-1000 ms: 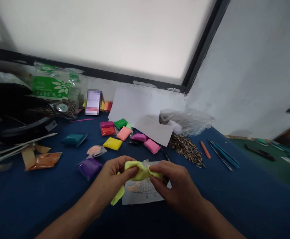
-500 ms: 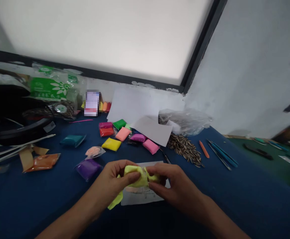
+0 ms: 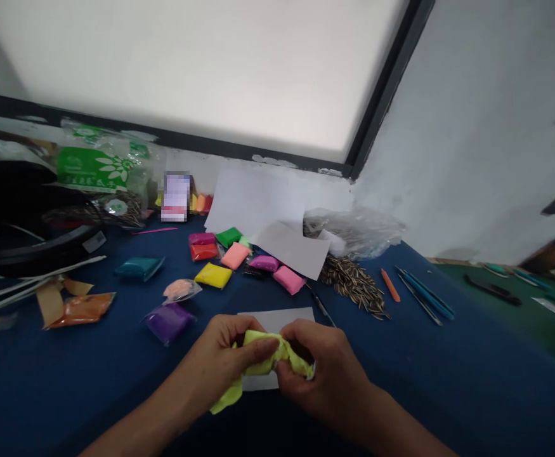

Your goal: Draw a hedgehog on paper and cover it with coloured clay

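Light yellow modelling clay [image 3: 259,366] is held between both hands above a sheet of paper [image 3: 277,315]. My left hand [image 3: 229,349] is closed around its left part, the thumb lying across the top, and a flap of the clay hangs below the palm. My right hand [image 3: 318,358] pinches the right end, where the clay looks torn and thin. Part of the paper, with whatever is drawn on it, is hidden under the hands. A purple clay packet [image 3: 169,322] lies left of my left hand.
Several coloured clay packets, such as a yellow one [image 3: 213,275], lie ahead. Sunflower seeds [image 3: 353,285], an orange stick [image 3: 390,285] and blue tweezers [image 3: 427,293] are to the right. A pen [image 3: 322,306] lies behind the paper. Left are an orange packet [image 3: 82,310] and cables [image 3: 34,277].
Both hands have moved slightly down and closer together with the clay. The clay between them is now bunched and twisted, its right end more exposed under my right fingers.
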Action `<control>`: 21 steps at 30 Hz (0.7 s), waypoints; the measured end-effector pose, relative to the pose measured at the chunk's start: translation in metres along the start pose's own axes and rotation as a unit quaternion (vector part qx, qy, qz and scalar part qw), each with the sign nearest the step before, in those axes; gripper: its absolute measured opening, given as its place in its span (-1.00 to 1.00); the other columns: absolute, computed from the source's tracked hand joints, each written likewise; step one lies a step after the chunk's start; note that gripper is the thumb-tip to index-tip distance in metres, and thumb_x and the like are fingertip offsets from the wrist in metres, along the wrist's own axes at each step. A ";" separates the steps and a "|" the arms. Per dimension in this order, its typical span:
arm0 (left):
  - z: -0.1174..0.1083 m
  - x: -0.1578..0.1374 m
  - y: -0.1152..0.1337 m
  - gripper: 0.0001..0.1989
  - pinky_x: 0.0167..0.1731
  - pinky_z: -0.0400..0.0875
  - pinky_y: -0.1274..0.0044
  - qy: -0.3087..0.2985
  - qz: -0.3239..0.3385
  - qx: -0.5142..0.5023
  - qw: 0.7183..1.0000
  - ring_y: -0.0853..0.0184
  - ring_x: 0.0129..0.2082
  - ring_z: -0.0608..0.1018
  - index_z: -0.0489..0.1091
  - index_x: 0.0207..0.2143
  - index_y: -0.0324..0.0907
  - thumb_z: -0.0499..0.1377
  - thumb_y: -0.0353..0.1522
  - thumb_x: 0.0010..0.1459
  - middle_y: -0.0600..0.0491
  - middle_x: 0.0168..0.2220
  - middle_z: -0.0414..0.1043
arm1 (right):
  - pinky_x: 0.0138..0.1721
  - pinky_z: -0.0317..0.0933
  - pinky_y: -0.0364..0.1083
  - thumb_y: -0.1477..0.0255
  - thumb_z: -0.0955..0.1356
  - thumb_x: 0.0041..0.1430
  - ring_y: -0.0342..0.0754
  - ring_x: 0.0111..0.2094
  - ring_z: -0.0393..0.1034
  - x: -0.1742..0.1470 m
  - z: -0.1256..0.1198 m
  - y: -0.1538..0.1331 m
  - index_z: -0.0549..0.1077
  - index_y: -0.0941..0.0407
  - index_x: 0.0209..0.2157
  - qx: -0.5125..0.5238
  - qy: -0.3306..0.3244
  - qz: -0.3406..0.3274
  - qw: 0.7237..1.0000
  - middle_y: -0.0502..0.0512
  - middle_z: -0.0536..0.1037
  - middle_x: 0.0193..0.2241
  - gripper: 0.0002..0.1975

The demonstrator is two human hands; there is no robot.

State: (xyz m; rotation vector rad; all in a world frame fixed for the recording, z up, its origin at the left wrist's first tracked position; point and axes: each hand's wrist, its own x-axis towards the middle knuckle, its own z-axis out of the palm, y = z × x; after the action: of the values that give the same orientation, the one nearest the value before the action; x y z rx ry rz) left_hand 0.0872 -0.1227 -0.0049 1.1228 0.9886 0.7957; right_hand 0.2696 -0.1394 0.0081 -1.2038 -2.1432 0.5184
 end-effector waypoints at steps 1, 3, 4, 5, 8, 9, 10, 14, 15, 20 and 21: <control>0.000 0.000 0.001 -0.57 -0.55 0.11 0.57 -0.004 0.002 0.006 1.000 0.42 -0.58 0.31 0.47 -0.50 -0.26 0.39 -0.05 -0.10 0.14 -0.60 0.36 | -0.54 0.04 -0.17 0.53 0.33 0.00 -0.18 -0.59 0.24 0.000 -0.001 -0.001 0.44 0.15 -0.48 -0.006 -0.001 0.002 1.000 -0.02 0.43 -0.58 -0.95; -0.001 -0.001 0.003 -0.57 -0.54 0.14 0.57 -0.011 0.006 0.016 1.000 0.40 -0.57 0.34 0.49 -0.46 -0.26 0.38 -0.04 -0.08 0.12 -0.58 0.39 | -0.54 0.03 -0.17 0.54 0.32 -0.01 -0.17 -0.58 0.24 0.001 -0.004 -0.002 0.44 0.14 -0.49 0.002 -0.003 0.015 1.000 -0.02 0.43 -0.57 -0.93; -0.002 -0.001 0.003 -0.57 -0.54 0.17 0.57 -0.014 0.009 0.020 1.000 0.39 -0.56 0.36 0.49 -0.45 -0.26 0.38 -0.04 -0.07 0.11 -0.56 0.41 | -0.54 0.03 -0.17 0.54 0.32 -0.01 -0.17 -0.57 0.24 0.002 -0.006 -0.002 0.44 0.14 -0.49 0.022 -0.009 0.031 0.999 -0.03 0.42 -0.58 -0.94; -0.004 0.000 0.004 -0.56 -0.52 0.20 0.57 -0.016 0.013 0.023 1.000 0.38 -0.55 0.39 0.50 -0.43 -0.25 0.37 -0.03 -0.06 0.11 -0.54 0.43 | -0.55 0.04 -0.18 0.52 0.32 -0.01 -0.17 -0.58 0.23 0.003 -0.009 -0.001 0.44 0.13 -0.48 0.060 -0.019 0.055 0.996 -0.04 0.40 -0.58 -0.95; -0.009 0.002 0.005 -0.55 -0.51 0.22 0.57 -0.011 0.029 0.034 0.999 0.38 -0.54 0.40 0.50 -0.40 -0.22 0.33 0.02 -0.01 0.12 -0.52 0.44 | -0.60 0.11 -0.21 0.41 0.36 0.03 -0.20 -0.62 0.20 0.005 -0.018 0.003 0.42 0.12 -0.44 0.268 -0.081 0.154 0.948 -0.08 0.37 -0.58 -0.93; -0.010 0.003 0.005 -0.54 -0.53 0.20 0.58 -0.007 0.034 0.041 0.999 0.39 -0.55 0.39 0.50 -0.39 -0.21 0.32 0.03 0.01 0.12 -0.53 0.44 | -0.62 0.14 -0.21 0.36 0.38 0.03 -0.21 -0.65 0.20 0.005 -0.021 0.005 0.42 0.12 -0.43 0.344 -0.115 0.179 0.915 -0.09 0.38 -0.59 -0.88; -0.012 0.004 0.004 -0.53 -0.54 0.17 0.58 -0.004 0.037 0.049 0.998 0.39 -0.56 0.37 0.50 -0.39 -0.21 0.30 0.05 0.03 0.13 -0.53 0.44 | -0.65 0.12 -0.22 0.33 0.41 0.02 -0.22 -0.68 0.19 0.006 -0.025 0.007 0.42 0.12 -0.42 0.412 -0.133 0.189 0.881 -0.10 0.39 -0.61 -0.84; -0.016 0.007 0.002 -0.50 -0.57 0.12 0.57 0.004 0.045 0.080 0.996 0.39 -0.60 0.33 0.47 -0.42 -0.18 0.21 0.10 0.12 0.12 -0.61 0.42 | -0.68 0.03 -0.26 0.31 0.47 0.05 -0.30 -0.76 0.17 0.009 -0.038 0.011 0.46 0.11 -0.41 0.604 -0.127 0.142 0.774 -0.14 0.39 -0.64 -0.82; -0.016 0.007 0.001 -0.50 -0.57 0.12 0.57 0.008 0.045 0.087 0.995 0.39 -0.61 0.32 0.46 -0.43 -0.18 0.18 0.10 0.14 0.13 -0.63 0.40 | -0.64 0.08 -0.26 0.31 0.47 0.07 -0.30 -0.74 0.21 0.010 -0.041 0.010 0.48 0.10 -0.40 0.628 -0.113 0.128 0.759 -0.13 0.41 -0.61 -0.83; -0.017 0.007 0.003 -0.54 -0.58 0.09 0.58 0.032 0.043 0.109 0.993 0.39 -0.60 0.31 0.45 -0.35 -0.16 0.16 0.07 0.16 0.17 -0.61 0.34 | -0.60 0.17 -0.25 0.41 0.46 0.04 -0.19 -0.51 0.43 0.018 -0.045 0.006 0.45 0.11 -0.41 0.616 -0.033 0.167 0.769 0.03 0.57 -0.27 -0.88; -0.017 0.007 0.004 -0.54 -0.59 0.09 0.58 0.031 0.044 0.111 0.992 0.39 -0.60 0.31 0.45 -0.35 -0.16 0.16 0.07 0.16 0.17 -0.59 0.34 | -0.63 0.12 -0.26 0.42 0.43 0.04 -0.19 -0.53 0.41 0.018 -0.044 0.006 0.42 0.11 -0.41 0.595 -0.025 0.184 0.782 0.03 0.58 -0.30 -0.89</control>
State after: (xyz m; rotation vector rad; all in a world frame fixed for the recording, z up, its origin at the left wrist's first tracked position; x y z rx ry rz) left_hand 0.0741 -0.1096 -0.0046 1.3481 1.1062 0.8094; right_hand 0.2957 -0.1192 0.0424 -0.7806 -1.0886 1.7365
